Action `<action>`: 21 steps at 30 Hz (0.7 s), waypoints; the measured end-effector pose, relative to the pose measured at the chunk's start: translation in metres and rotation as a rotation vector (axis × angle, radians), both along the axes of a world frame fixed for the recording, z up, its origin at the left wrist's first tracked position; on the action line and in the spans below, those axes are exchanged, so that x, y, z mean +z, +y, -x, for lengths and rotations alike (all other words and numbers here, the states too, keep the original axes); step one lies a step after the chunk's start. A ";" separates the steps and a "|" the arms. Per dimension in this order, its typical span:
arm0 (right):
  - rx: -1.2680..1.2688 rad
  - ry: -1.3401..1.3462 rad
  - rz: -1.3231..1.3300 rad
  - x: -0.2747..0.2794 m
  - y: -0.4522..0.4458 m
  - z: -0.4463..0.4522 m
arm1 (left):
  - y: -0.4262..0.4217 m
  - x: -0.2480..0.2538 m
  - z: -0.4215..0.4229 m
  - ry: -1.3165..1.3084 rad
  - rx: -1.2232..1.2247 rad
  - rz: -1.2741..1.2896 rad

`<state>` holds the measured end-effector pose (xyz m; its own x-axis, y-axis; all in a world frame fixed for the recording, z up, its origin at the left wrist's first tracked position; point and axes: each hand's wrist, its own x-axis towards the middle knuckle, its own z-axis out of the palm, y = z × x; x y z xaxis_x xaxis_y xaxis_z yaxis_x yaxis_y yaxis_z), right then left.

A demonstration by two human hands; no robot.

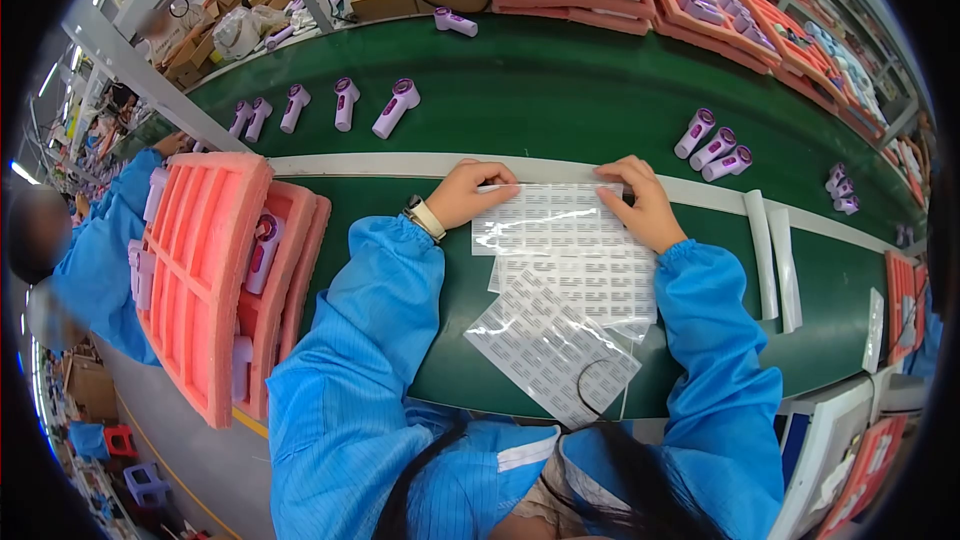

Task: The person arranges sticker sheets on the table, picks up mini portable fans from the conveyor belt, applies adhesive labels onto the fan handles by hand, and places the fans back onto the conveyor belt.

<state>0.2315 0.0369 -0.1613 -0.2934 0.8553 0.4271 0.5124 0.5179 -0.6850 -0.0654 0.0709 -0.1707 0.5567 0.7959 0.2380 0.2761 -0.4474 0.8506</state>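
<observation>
Printed sheet [560, 220], flat on the green bench [830, 285], overlapping other sheets [550, 345] nearer the body. Left hand [465, 192] and right hand [645, 205] brace its far corners, apparently keeping it square; fingers bent, though whether they pinch cannot be told. Purple devices [397, 108] lie beyond; foam trays [235, 300] stand left.

Label sheets [565, 220], print illegible (too small)

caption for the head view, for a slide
Left hand and right hand on printed sheets, with purple devices beyond
</observation>
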 end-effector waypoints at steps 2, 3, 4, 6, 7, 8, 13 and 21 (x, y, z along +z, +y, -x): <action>-0.007 0.031 -0.033 -0.003 0.001 -0.001 | -0.001 0.000 0.000 0.000 -0.002 0.007; -0.007 0.041 -0.008 -0.003 0.001 -0.001 | -0.001 0.002 0.001 0.006 -0.002 0.016; -0.006 0.053 0.020 -0.004 0.001 -0.002 | -0.002 0.003 0.000 0.015 -0.002 0.028; 0.022 -0.038 0.047 0.001 0.000 -0.004 | -0.004 0.006 -0.002 0.020 0.003 0.003; 0.037 -0.081 0.061 0.003 0.000 -0.004 | -0.004 0.007 -0.001 0.026 0.008 -0.008; 0.047 -0.071 0.058 0.003 0.001 -0.004 | -0.004 0.006 0.000 0.054 0.004 -0.015; 0.069 -0.073 0.027 0.003 0.002 -0.004 | -0.003 0.003 0.002 -0.071 -0.022 0.099; 0.081 -0.114 -0.008 -0.004 0.005 -0.004 | 0.112 0.019 -0.015 -0.142 0.390 0.114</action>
<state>0.2352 0.0421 -0.1649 -0.4080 0.8237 0.3938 0.5432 0.5657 -0.6204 -0.0500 0.1830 -0.1522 0.1768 0.9660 0.1885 0.2825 -0.2332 0.9305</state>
